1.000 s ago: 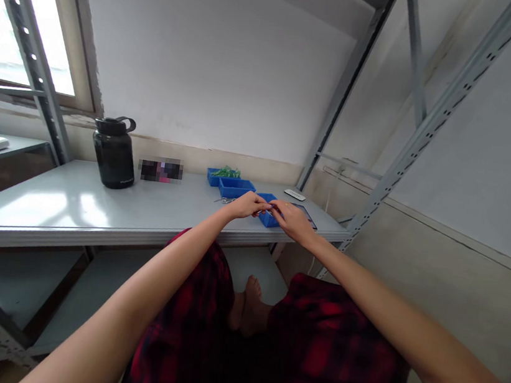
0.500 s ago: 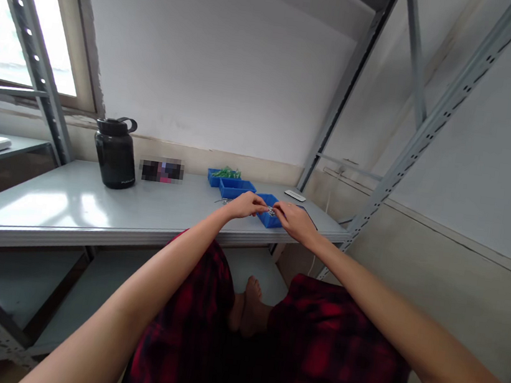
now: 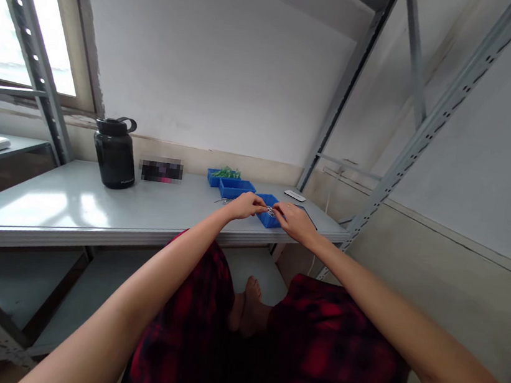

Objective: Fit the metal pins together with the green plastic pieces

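My left hand (image 3: 248,206) and my right hand (image 3: 295,220) meet over a blue bin (image 3: 270,222) near the table's front edge. Both have thumb and fingers pinched together, and the fingertips almost touch. Small shiny metal pieces (image 3: 270,211) show between the fingertips and in the bin below. They are too small to name, and I cannot tell which of them the fingers hold. Just left of my left hand, a few thin metal pieces (image 3: 225,200) lie on the table. Behind them stands a second blue bin (image 3: 236,194).
Farther back, another blue bin (image 3: 212,179) holds green pieces (image 3: 227,173). A black water bottle (image 3: 115,157) stands left on the grey table (image 3: 159,207). A white flat object (image 3: 295,195) lies back right, and a dark flat object is partly behind my right hand. Metal shelf posts (image 3: 411,149) rise at the right.
Both hands stay over the blue bin, with only a slight shift of the fingers around the small metal pieces. Nothing else has visibly moved.
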`<state>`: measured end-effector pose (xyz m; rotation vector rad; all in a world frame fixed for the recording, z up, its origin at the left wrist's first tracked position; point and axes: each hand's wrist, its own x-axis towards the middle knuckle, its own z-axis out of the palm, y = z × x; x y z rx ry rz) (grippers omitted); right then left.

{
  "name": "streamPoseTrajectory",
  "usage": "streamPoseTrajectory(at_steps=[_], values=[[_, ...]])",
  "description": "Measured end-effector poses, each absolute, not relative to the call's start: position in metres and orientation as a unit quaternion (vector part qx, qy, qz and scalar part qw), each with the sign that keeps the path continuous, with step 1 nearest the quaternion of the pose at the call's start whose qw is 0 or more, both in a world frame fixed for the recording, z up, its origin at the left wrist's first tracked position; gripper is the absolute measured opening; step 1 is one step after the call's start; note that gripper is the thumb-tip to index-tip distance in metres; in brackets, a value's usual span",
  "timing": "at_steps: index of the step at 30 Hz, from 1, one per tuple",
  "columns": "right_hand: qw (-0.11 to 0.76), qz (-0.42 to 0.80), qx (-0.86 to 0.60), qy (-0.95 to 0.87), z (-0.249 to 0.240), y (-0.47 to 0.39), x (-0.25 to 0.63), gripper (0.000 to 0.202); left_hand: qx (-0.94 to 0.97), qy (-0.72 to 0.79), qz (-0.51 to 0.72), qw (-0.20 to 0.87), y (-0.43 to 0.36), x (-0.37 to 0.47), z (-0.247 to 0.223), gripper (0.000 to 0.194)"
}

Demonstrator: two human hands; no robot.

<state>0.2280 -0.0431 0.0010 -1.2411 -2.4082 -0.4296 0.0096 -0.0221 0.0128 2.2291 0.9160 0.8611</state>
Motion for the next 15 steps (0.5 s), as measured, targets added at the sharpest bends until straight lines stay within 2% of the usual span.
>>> streamPoseTrajectory(at_steps=[15], values=[[0.208,-0.148,-0.464,-0.848,0.0015,-0.0442,0.2282,0.028,0.83,0.351,0.337,0.273,-0.0202,0.0084,0.0124,0.024]])
